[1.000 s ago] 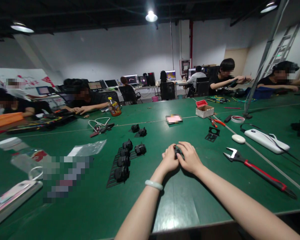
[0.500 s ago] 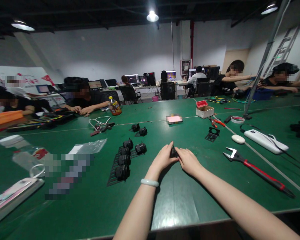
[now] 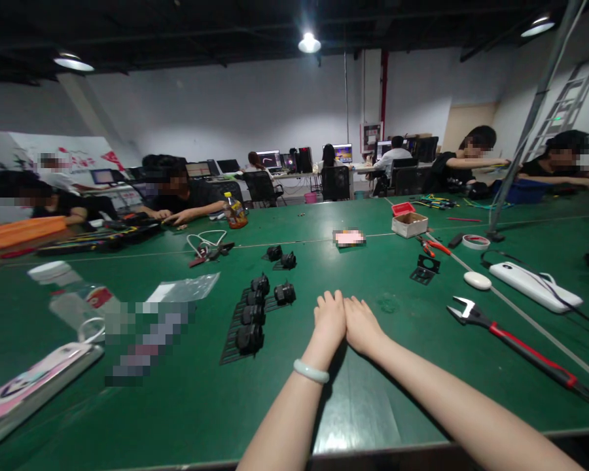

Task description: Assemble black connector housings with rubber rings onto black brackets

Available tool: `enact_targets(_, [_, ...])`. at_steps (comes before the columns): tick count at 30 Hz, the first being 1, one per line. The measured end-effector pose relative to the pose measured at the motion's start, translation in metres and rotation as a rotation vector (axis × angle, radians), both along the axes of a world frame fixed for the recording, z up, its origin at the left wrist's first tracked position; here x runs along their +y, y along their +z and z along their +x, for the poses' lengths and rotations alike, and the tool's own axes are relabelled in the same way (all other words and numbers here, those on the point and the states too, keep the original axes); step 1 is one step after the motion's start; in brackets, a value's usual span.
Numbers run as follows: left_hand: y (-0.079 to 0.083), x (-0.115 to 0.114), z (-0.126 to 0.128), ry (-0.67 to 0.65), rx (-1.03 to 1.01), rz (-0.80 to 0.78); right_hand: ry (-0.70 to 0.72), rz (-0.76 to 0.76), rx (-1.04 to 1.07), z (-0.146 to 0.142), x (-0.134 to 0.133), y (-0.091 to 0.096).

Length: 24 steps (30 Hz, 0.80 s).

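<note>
Matt green table (image 3: 177, 405), glossy bracelet (image 3: 311, 371)

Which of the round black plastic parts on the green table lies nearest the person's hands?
The lone round black plastic part just right of the row of four; it lies closest to the left hand.

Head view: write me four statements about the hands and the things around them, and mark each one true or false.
1. The left hand and the right hand touch each other, resting on the green table. True.
2. The right hand grips the red-handled wrench. False: the wrench lies untouched on the table, off to the right of both hands.
3. A pale bracelet sits on the left wrist. True.
4. The row of black parts lies to the right of the hands. False: it lies to their left.
</note>
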<state>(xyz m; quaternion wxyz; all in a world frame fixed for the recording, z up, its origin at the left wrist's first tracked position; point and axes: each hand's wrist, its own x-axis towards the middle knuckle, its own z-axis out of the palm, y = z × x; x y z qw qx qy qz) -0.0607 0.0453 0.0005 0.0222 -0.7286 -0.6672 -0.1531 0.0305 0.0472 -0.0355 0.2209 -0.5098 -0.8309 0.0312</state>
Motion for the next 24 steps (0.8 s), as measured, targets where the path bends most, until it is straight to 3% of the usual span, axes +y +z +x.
enact_targets(15, [-0.025,0.072,-0.024,0.198,-0.026,0.155,-0.022,-0.018,0.052,-0.024,0.075,-0.002])
enact_targets(20, [-0.025,0.064,-0.021,0.216,-0.015,0.189,-0.004,0.085,0.125,-0.018,0.066,-0.001])
enact_targets(24, [-0.009,0.044,-0.029,0.166,0.175,0.303,0.049,0.199,0.212,-0.006,0.043,0.001])
